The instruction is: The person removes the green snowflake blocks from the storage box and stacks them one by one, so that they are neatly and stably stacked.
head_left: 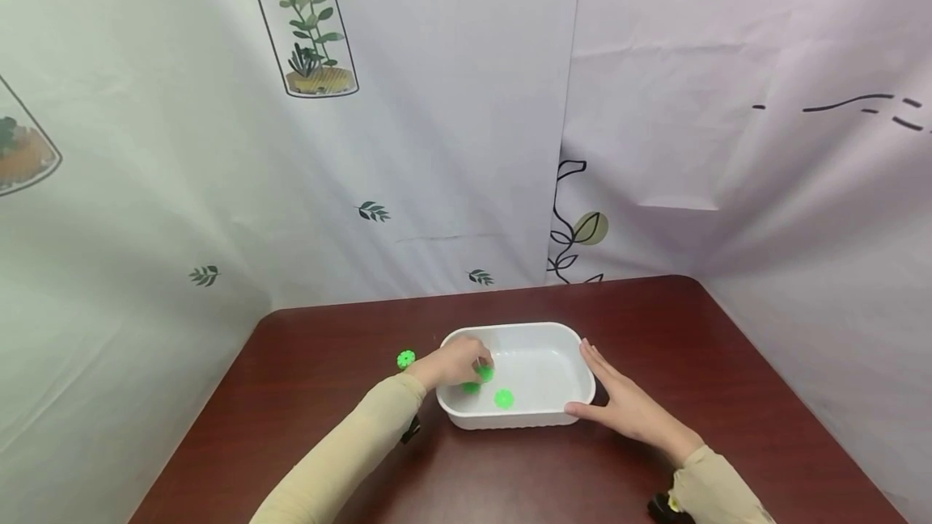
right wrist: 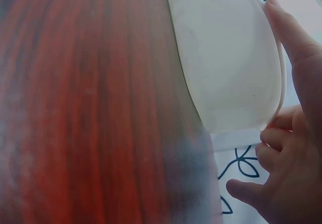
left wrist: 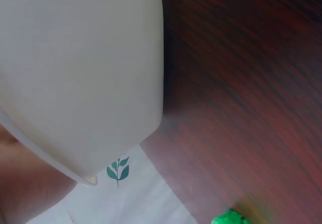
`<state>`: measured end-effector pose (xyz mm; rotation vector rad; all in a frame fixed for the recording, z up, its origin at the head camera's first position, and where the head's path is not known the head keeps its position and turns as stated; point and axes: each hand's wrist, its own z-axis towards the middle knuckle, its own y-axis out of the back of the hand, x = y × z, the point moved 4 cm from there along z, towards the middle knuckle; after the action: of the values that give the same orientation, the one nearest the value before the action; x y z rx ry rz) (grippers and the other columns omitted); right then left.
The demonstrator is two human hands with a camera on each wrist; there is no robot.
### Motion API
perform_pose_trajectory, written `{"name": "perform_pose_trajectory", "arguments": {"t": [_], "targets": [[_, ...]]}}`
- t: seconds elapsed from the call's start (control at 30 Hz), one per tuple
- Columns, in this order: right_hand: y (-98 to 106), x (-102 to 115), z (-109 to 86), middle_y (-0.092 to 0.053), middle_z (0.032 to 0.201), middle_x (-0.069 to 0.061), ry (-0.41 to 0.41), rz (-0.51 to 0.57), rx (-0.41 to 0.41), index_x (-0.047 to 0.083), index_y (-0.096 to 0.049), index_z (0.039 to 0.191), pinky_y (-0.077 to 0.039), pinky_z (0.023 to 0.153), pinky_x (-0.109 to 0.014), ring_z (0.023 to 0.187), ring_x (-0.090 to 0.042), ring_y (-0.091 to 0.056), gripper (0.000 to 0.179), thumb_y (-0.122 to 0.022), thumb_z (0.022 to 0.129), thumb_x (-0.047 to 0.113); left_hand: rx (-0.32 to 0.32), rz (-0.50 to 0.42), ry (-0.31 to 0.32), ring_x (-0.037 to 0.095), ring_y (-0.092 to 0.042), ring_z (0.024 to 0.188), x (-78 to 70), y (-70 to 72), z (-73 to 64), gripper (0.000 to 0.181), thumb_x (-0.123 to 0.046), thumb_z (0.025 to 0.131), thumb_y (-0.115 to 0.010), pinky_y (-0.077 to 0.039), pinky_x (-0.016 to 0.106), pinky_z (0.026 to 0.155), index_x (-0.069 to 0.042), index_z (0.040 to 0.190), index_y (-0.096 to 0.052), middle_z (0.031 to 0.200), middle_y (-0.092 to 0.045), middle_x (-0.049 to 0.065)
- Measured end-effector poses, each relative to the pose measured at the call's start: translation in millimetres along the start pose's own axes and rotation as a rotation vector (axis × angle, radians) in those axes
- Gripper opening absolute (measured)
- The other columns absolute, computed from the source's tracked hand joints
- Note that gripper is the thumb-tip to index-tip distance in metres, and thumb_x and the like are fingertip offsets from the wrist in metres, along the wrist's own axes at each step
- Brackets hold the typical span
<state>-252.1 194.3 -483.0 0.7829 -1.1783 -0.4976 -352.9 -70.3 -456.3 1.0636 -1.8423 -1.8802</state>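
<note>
Left hand [head_left: 457, 360], fingers bent, inside a white rounded basin [head_left: 517, 420]; green flower-shaped piece [head_left: 485, 374] at its fingertips, grip indeterminable. Right hand [head_left: 628, 407], fingers spread, touching the basin's right end.

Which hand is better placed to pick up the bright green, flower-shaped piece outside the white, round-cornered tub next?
Probably the left hand: it reaches into the tub at the end nearest the outside piece. The right hand is at the opposite end, farther away.

Left-wrist view: tray [left wrist: 90, 73] hides fingers [head_left: 484, 352], green piece [left wrist: 230, 218] cropped.
</note>
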Motion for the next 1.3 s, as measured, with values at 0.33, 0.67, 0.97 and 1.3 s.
{"name": "perform_pose_trajectory", "arguments": {"t": [0.33, 0.67, 0.97, 1.3], "targets": [[0.5, -0.7, -1.5, -0.016, 0.166, -0.017, -0.003, 0.002, -0.005, 0.006, -0.022, 0.16, -0.035, 0.109, -0.059, 0.147, -0.04, -0.026, 0.109, -0.074, 0.083, 0.062, -0.028, 0.081, -0.001, 0.008, -0.06, 0.081, -0.3, -3.0, 5.3, 0.021, -0.013, 0.084, -0.082, -0.051, 0.023, 0.077, -0.007, 0.104, -0.077, 0.091, -0.071, -0.001], [1.3, -0.5, -0.6, -0.017, 0.166, -0.017, -0.001, 0.004, -0.006, 0.006, -0.022, 0.16, -0.035, 0.109, -0.06, 0.147, -0.041, -0.027, 0.108, -0.074, 0.083, 0.062, -0.036, 0.104, 0.01, 0.009, -0.061, 0.086, 0.8, -5.2, 4.6, 0.023, -0.019, 0.087, -0.081, -0.051, 0.023, 0.08, -0.007, 0.106, -0.076, 0.095, -0.069, -0.001], [0.7, -0.6, 0.0, -0.017, 0.165, -0.018, -0.01, 0.007, 0.0, 0.006, -0.022, 0.16, -0.035, 0.108, -0.061, 0.147, -0.041, -0.027, 0.109, -0.075, 0.082, 0.06, -0.062, 0.125, -0.021, 0.008, -0.06, 0.082, 1.6, -5.9, 2.4, 0.023, -0.025, 0.087, -0.08, -0.05, 0.022, 0.076, -0.008, 0.102, -0.076, 0.091, -0.066, -0.001], [0.9, -1.0, 0.2, -0.017, 0.165, -0.018, -0.01, 0.004, 0.001, 0.007, -0.021, 0.161, -0.035, 0.108, -0.061, 0.147, -0.041, -0.027, 0.11, -0.074, 0.082, 0.063, -0.096, 0.11, 0.003, 0.006, -0.049, 0.07, 2.9, -7.2, 1.7, 0.023, -0.031, 0.087, -0.079, -0.044, 0.021, 0.067, -0.01, 0.095, -0.072, 0.078, -0.055, -0.007]]}}
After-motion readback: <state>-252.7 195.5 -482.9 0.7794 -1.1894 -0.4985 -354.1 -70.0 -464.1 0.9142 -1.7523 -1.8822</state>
